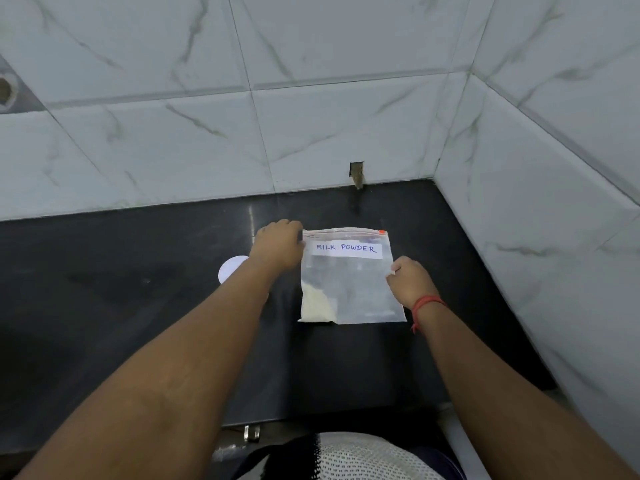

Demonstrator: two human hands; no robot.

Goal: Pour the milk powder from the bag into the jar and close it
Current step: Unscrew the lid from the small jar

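White lid [231,268] lies on the black counter [121,289], partly hidden behind the left forearm. Left hand [277,244] pinches the zip bag [349,282] at its top-left corner; right hand [410,282] pinches the right edge. The bag lies flat, zip seemingly sealed, with little milk powder [317,306] in its lower-left corner. Judged light, limp and slippery; best held at the top corners.
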